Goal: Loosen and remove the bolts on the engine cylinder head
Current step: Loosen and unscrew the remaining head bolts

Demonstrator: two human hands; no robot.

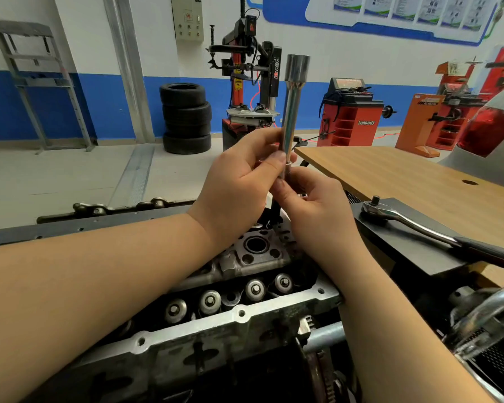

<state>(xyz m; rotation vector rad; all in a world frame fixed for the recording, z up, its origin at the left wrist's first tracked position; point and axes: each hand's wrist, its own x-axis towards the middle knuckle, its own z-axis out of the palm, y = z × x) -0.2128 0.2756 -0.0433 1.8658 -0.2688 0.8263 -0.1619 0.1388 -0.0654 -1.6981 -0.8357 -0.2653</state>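
Your left hand [242, 181] grips the shaft of a long chrome socket extension [292, 112], held upright above the engine cylinder head [245, 286], wide end up. Your right hand [314, 205] pinches something at its lower end; what it is you cannot tell from here. The ratchet wrench [419, 225] lies on a dark plate [405, 245] to your right, beside the wooden counter [405, 175]. Valve retainers [210, 301] sit in a row in the head.

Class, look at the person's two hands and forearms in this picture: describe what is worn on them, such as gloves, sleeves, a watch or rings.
Left hand and right hand are bare: no gloves, no visible rings or watch. Both forearms are uncovered as far as the frame shows, no sleeve in view.
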